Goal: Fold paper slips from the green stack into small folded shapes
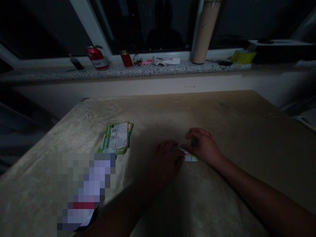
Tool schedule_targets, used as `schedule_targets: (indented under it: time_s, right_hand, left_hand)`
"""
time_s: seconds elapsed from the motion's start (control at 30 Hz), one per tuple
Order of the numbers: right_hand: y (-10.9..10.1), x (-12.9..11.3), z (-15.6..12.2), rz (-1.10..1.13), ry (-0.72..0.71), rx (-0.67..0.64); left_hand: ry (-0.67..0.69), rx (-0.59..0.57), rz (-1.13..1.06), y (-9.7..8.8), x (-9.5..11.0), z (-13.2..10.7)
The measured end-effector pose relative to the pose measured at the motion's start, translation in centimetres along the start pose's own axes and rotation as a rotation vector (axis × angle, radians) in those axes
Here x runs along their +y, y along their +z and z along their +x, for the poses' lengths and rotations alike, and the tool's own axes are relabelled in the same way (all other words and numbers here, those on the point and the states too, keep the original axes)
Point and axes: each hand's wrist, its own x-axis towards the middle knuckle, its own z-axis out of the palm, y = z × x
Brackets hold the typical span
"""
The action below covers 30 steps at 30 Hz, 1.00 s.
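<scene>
A small white and green printed paper label lies low over the table between my hands, mostly covered by them. My left hand is in shadow, its fingers curled and its thumb side at the label's left edge. From the right, my right hand is bent over the label, with its thumb on the upper edge and the other fingers curved. Left of my hands sits a loose stack of green and white printed labels, slightly fanned. How the fingertips meet the label is hard to see in the dim light.
A blurred-out, phone-like object lies at the left near my forearm. Along the granite windowsill stand a red can, a small orange-red bottle, a crumpled white tube, a tall cardboard tube and a yellow roll.
</scene>
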Motion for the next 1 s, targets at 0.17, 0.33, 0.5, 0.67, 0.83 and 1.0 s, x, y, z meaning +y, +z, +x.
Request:
schedule_targets:
  time_s: [0.17, 0.33, 0.5, 0.67, 0.83, 1.0]
  right_hand:
    - [0.1, 0.8, -0.2, 0.021, -0.024, -0.04]
    - [-0.6, 1.7, -0.4, 0.074, -0.055, -0.126]
    - [-1.8, 2.2, -1.0, 0.124, -0.124, -0.222]
    - [-2.2, 2.1, -1.4, 0.138, -0.116, -0.274]
    - [-1.5, 1.8, -1.2, 0.165, -0.064, -0.22]
    - [-0.9, 1.4, -1.0, 0.172, -0.021, -0.158]
  left_hand:
    - [0.016, 0.023, 0.002, 0.2, -0.2, -0.2]
    - [0.013, 0.023, -0.009, 0.2, -0.1, -0.3]
    - [0.001, 0.02, -0.022, 0.1, 0.0, -0.3]
    - [-0.001, 0.023, -0.024, 0.1, 0.0, -0.2]
    - [-0.007, 0.0, -0.038, 0.0, 0.0, -0.3]
    - [0.0, -0.003, -0.025, 0.1, 0.0, -0.2]
